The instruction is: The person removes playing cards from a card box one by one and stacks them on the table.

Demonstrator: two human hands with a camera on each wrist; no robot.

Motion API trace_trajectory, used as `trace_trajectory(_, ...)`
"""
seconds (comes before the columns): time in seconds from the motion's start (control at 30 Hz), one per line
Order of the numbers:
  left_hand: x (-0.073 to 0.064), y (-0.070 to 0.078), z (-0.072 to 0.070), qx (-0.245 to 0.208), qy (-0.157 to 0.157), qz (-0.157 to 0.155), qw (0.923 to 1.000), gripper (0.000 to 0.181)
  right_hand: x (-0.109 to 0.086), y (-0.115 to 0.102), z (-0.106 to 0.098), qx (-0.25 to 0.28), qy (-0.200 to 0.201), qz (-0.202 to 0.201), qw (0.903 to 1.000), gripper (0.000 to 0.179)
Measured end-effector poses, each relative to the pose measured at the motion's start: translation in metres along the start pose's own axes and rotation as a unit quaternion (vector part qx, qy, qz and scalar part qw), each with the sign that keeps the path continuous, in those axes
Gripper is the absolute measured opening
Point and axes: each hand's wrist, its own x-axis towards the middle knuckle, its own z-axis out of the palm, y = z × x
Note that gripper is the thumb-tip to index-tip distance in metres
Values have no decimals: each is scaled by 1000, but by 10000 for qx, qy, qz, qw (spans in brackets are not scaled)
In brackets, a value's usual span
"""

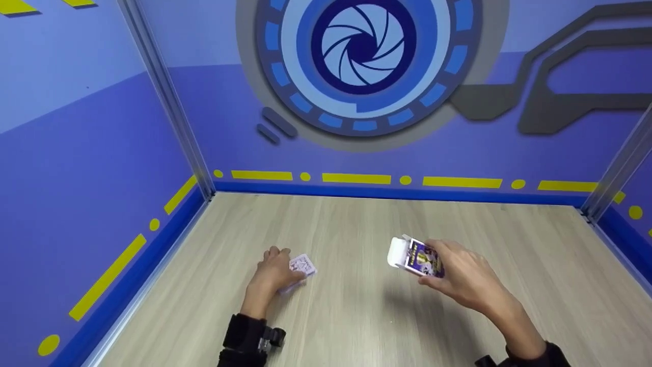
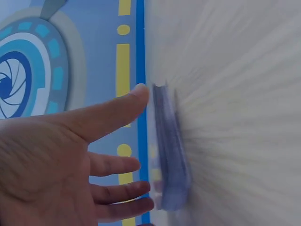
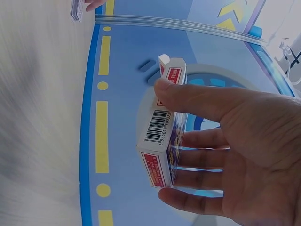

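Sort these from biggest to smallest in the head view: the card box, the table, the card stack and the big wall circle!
Table
Big wall circle
Card box, partly covered by the right hand
Card stack, partly covered by the left hand

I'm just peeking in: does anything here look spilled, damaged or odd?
Nothing looks spilled or damaged. What stands out is the small box in the right hand: its end flap is open, and the stack of cards is outside it, by the left hand. Such cards would usually sit inside, flap shut.
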Motion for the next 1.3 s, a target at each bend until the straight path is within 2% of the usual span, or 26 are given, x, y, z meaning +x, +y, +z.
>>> trace_trajectory(0.07,-3,5,-6,14,248,124,9996,72,0,-1,-1,24,28,2,10000,70)
trace_trajectory(0.17,-7,17,-14,41,663,485,9966,62,0,-2,-2,71,80,18,9999,69)
trace_trajectory(0.33,-20,45,-24,26,1270,1146,9853,48,-1,-6,-3,206,135,4,9997,69)
trace_trajectory(0.4,-26,57,-25,-4,1531,1413,9781,42,-1,-7,-3,263,141,-15,9996,69)
trace_trajectory(0.5,-34,74,-23,-115,1929,1928,9620,32,-2,-9,-2,307,162,-53,9994,69)
trace_trajectory(0.63,-45,95,-18,-433,2202,2582,9397,23,-1,-13,-1,302,182,-131,9993,69)
trace_trajectory(0.73,-53,108,-13,-648,2186,2904,9294,18,-1,-16,1,274,178,-184,9993,70)
trace_trajectory(0.83,-59,118,-8,-878,2002,3046,9271,14,-1,-20,4,253,158,-209,9993,70)
trace_trajectory(0.97,-63,126,1,-1446,1448,3067,9296,9,0,-27,6,220,102,-231,9994,71)
trace_trajectory(1.03,-65,128,4,-1823,1105,3113,9261,8,0,-31,6,182,64,-249,9995,71)
trace_trajectory(1.1,-66,131,6,-2203,850,3192,9178,9,0,-34,7,160,10,-261,9995,71)
trace_trajectory(1.2,-69,134,8,-2628,672,3194,9080,10,0,-39,8,137,-71,-253,9996,70)
trace_trajectory(1.3,-70,136,11,-2791,709,3033,9083,12,0,-42,9,132,-114,-262,9995,70)
